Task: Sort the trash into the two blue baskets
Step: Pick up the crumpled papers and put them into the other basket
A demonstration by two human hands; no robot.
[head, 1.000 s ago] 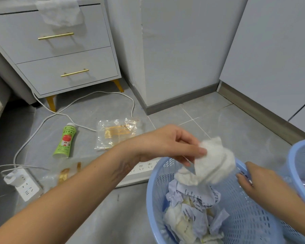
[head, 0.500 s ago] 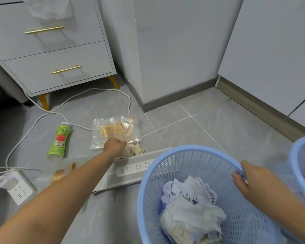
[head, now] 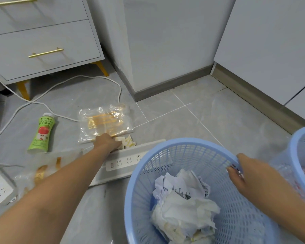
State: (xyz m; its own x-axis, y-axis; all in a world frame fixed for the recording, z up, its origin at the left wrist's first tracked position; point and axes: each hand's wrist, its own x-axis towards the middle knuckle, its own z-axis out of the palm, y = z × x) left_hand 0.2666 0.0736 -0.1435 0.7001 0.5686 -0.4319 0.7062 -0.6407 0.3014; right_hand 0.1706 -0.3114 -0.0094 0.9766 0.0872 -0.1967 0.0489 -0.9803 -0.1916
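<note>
Now reaching for a scrap of paper on the floor while steadying the near basket.

Head view: the left hand (head: 108, 142) closes its fingers on a crumpled paper scrap (head: 128, 141) lying between a clear wrapper (head: 104, 122) and a white power strip (head: 127, 160); the right hand (head: 241, 175) grips the rim of the near blue basket (head: 174, 152), which holds crumpled paper. A loose pinch could drop the scrap, or snag the wrapper beside it. Counted: two blue baskets, the second (head: 299, 147) at the right edge; two clear wrappers, the other (head: 42, 171) under the forearm; one green bottle (head: 42, 133).
</note>
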